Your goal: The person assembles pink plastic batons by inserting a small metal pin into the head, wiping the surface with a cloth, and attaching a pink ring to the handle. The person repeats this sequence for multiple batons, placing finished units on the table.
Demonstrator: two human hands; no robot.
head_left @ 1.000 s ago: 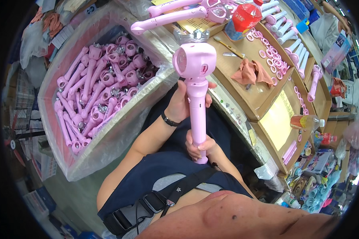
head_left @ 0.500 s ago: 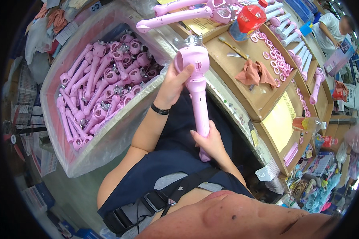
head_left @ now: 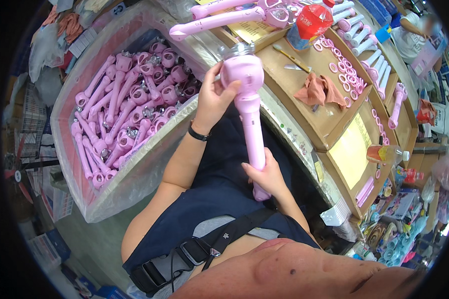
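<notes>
A pink toy wand (head_left: 253,130) is held upright before my body, its round head up and a clear, crown-like tip on top. Around the left side of that head, my left hand (head_left: 217,98) is closed, with the thumb across its front. Lower down, my right hand (head_left: 268,175) grips the handle near its bottom end, which sticks out below the fingers. The fingers behind the wand are mostly hidden. A smooth, closed face of the head is turned toward me.
To the left, a plastic-lined bin (head_left: 129,172) holds many similar pink wands. On the right, a cardboard tray (head_left: 284,94) carries pink rings, an orange-brown cloth (head_left: 320,91) and a brush (head_left: 291,58). A red-labelled bottle (head_left: 312,25) stands by it. A co-worker (head_left: 413,37) is at far right.
The wand has turned about its long axis, so the round opening in its head no longer shows. My left hand has shifted its hold on the head slightly; my right hand still grips the handle.
</notes>
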